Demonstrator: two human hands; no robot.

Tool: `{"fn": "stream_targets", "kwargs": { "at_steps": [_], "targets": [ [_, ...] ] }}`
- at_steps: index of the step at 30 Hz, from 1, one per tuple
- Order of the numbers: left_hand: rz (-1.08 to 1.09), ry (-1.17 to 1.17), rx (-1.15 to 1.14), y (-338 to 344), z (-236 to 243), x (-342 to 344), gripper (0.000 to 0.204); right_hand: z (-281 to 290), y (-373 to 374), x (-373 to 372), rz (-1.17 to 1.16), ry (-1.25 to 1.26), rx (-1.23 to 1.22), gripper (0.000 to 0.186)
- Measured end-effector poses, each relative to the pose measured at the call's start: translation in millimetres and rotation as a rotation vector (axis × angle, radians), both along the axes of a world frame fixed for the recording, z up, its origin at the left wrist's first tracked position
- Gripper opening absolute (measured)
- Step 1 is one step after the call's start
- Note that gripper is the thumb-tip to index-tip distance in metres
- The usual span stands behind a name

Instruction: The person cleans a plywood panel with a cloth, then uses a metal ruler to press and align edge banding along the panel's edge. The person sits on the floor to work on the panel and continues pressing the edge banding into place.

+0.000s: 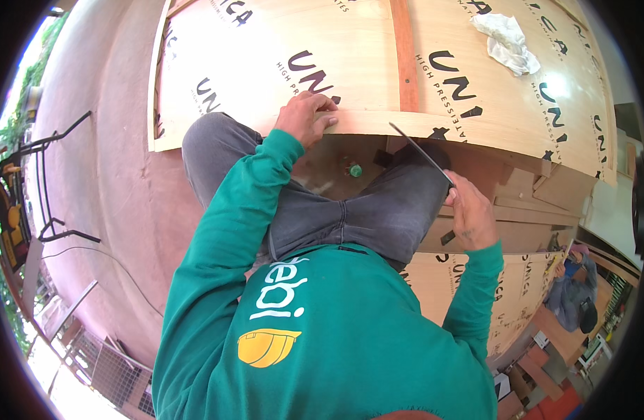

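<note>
My left hand is closed on the pale wooden edge strip along the near side of a printed plywood panel, with its fingers bent over the top. My right hand grips a long, thin, flat metal tool, possibly a file or blade, which slants up-left so its tip is just below that strip, right of my left hand. A reddish wooden batten runs up the panel from the strip. A crumpled white cloth lies on the panel at upper right.
A small green object is on the ground between my legs. Black metal frames stand at left beside a cable and mesh rack. Boards and another printed panel lie at right. A co-worker is at lower right.
</note>
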State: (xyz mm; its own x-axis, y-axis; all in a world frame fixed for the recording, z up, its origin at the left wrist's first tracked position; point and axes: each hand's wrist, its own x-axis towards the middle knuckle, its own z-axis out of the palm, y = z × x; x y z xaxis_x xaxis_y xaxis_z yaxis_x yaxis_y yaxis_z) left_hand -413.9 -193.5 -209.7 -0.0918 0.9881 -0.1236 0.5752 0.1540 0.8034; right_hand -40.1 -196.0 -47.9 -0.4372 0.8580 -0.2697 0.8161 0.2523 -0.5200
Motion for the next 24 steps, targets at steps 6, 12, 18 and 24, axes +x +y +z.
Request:
{"fn": "stream_targets", "kwargs": {
  "at_steps": [6,12,18,24],
  "targets": [
    [0.007,0.085,0.091,-7.8,-10.0,5.7,0.036,22.1,23.7,-45.2,0.074,-0.113,0.125,0.027],
    [0.03,-0.1,-0.066,-0.9,4.5,0.7,0.038,27.7,55.0,-90.0,0.258,-0.424,0.179,0.016],
    [0.166,-0.35,0.162,2.0,4.6,2.3,0.034,16.8,79.2,-121.2,0.325,-0.615,0.052,0.017],
    [0.093,-0.106,0.08,3.1,9.1,-1.5,0.012,4.7,83.9,-126.9,0.438,-0.448,0.174,0.023]
  ]
}}
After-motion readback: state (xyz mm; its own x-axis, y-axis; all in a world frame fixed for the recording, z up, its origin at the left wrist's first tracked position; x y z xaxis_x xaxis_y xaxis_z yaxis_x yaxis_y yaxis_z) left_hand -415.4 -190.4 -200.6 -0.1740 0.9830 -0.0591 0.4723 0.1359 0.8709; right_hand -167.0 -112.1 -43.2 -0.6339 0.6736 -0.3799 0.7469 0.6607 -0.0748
